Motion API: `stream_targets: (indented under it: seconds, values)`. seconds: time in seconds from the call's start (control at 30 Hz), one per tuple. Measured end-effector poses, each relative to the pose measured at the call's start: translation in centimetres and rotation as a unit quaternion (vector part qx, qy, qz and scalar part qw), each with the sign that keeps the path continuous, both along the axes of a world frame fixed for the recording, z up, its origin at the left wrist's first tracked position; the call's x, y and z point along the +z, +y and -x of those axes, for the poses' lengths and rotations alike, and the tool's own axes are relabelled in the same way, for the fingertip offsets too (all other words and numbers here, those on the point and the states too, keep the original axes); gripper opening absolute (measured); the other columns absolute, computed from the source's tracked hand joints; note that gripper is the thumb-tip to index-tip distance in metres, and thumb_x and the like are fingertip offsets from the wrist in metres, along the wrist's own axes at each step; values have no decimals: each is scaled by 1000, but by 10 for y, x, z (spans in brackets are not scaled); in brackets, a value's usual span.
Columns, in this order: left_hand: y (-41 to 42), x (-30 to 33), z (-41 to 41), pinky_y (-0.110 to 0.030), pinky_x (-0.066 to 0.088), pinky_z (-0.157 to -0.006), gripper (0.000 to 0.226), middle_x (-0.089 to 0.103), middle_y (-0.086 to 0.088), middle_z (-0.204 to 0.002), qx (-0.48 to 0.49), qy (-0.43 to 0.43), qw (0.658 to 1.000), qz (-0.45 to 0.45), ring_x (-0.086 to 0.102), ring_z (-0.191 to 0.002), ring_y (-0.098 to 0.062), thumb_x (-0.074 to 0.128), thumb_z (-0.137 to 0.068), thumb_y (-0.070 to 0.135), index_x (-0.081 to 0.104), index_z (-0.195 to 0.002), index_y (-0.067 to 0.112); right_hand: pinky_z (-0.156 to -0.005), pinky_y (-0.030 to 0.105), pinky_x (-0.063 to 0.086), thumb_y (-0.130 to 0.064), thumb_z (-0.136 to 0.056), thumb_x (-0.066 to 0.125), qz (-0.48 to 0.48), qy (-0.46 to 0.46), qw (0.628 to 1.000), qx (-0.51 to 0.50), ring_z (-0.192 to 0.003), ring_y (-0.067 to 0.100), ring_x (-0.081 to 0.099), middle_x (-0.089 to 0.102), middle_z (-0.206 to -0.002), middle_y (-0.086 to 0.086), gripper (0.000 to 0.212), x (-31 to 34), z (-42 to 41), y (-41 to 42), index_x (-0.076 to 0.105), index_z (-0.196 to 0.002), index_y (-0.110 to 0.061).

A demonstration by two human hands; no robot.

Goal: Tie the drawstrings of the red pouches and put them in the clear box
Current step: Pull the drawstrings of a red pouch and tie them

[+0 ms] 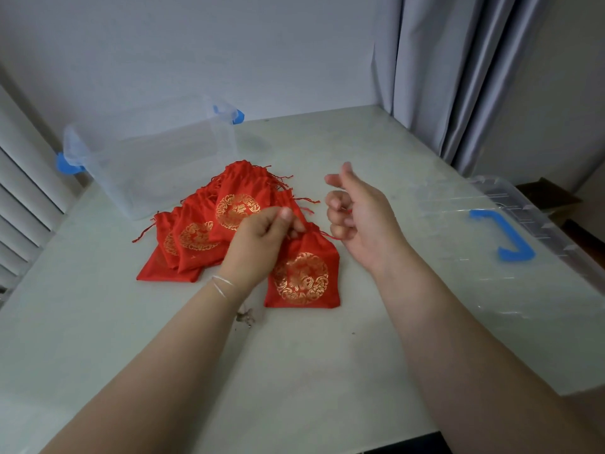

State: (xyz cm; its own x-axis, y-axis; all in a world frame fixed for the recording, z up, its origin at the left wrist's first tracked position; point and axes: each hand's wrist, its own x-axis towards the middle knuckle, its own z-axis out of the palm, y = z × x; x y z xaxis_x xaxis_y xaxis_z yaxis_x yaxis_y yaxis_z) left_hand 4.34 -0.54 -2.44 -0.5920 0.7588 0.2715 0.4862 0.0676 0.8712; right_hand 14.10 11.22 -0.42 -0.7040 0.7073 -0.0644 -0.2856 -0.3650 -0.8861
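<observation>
We note, at the far left of the pale surface (98, 322), the clear box (147, 165) standing open-topped near the back wall, with blue latches at its two ends. Just in front of it and to its right lies a pile of red pouches (209, 231) with gold round emblems, overlapping one another, their thin red cords trailing loose at the necks.

We record the left hand (258, 240) reaching forward from a bare forearm with a thin pale band at the wrist. Its fingers are curled, and thumb and forefinger pinch the gathered neck of a single red pouch (301, 276), at or beside its cord; the exact point of grip is hidden by the fingers. This pouch lies flat on the surface, apart from the pile on its right side, directly below and to the right of the left hand, emblem upward.

We observe the right hand (357, 221) raised above the surface just to the right of that pouch's neck, palm turned leftward, thumb up and fingers curled inward. A red drawstring (330, 236) runs from the pouch's neck to these fingers, which hold it; the string looks taut between pouch and hand.

Further right, well apart from both hands, a clear lid (491, 290) with a blue handle rests tilted over the edge of the surface. A grey curtain hangs behind it.
</observation>
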Motion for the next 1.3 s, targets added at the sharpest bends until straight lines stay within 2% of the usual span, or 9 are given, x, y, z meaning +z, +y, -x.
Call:
stream_targets:
  seconds: [0.13, 0.3, 0.4, 0.47, 0.67, 0.83, 0.93, 1.07, 1.3]
  values:
    - [-7, 17, 5, -14, 40, -53, 39, 52, -4, -63, 33, -101, 992, -67, 46, -51, -3, 33, -103, 27, 55, -75, 10, -45, 21, 35, -33, -77, 76, -328, -147, 931, 58, -43, 5, 42, 49, -53, -7, 23, -7, 5, -13, 58, -82, -20]
    - [-14, 27, 4, -14, 41, -54, 34, 53, 2, -63, -12, -35, 994, -98, 49, -54, -1, 34, -102, 23, 56, -78, 10, -64, 39, 47, -33, -75, 72, -439, -173, 877, 94, -54, 7, 50, 53, -52, -13, 8, -23, 15, -19, 64, -73, -31]
    - [-10, 22, 0, -19, 47, -58, 20, 58, 1, -82, -37, -35, 992, -113, 54, -59, -4, 47, -96, 24, 59, -100, 8, -58, 27, 44, -17, -90, 61, -406, -136, 897, 112, -52, 8, 53, 59, -54, -7, 10, -18, 14, -21, 66, -81, -17]
    - [-9, 16, 2, -26, 50, -61, 34, 56, -5, -90, -60, -93, 988, -104, 58, -61, -12, 65, -86, 28, 54, -112, 9, -47, 15, 36, -14, -95, 54, -348, -98, 926, 105, -44, 2, 45, 61, -56, -7, 17, -14, 11, -21, 66, -89, -5]
    - [-11, 11, 9, -30, 52, -72, 32, 62, -4, -79, -92, -122, 987, -50, 59, -70, -19, 74, -71, 25, 60, -99, 15, -46, 19, 28, -22, -96, 52, -302, -56, 947, 89, -57, 23, 38, 57, -83, 39, 22, -13, 8, -24, 69, -83, -17]
    - [-13, 4, 12, -36, 51, -93, 38, 65, -14, -98, -123, -165, 979, -10, 62, -95, -24, 66, -78, 26, 61, -113, 10, -41, 12, 26, -20, -96, 52, -286, -52, 955, 64, -39, 1, 30, 47, -46, -14, 25, -13, 6, -20, 70, -99, -1]
    - [-13, 3, 12, -34, 50, -95, 29, 66, -20, -102, -146, -172, 974, -13, 62, -97, -26, 65, -83, 12, 63, -110, 5, -38, 12, 23, -18, -97, 51, -241, -48, 966, 77, -35, 0, 31, 46, -41, -16, 28, -13, 4, -23, 66, -100, 4]
    - [-15, 7, 17, -16, 52, -78, 23, 67, -1, -82, -166, -237, 957, -31, 65, -81, -7, 62, -80, 3, 65, -101, 12, -39, 17, 12, -23, -98, 49, -144, -15, 987, 74, -35, 4, 19, 27, -42, -9, 26, -11, 5, -19, 67, -92, -5]
    - [-18, 14, 8, -19, 52, -72, 12, 67, 0, -74, -155, -109, 981, 31, 62, -71, -6, 68, -80, 15, 66, -92, 13, -35, 14, 14, -26, -100, 44, -17, 9, 997, 71, -33, 3, 21, 43, -49, -4, 28, -7, 2, -12, 58, -82, -10]
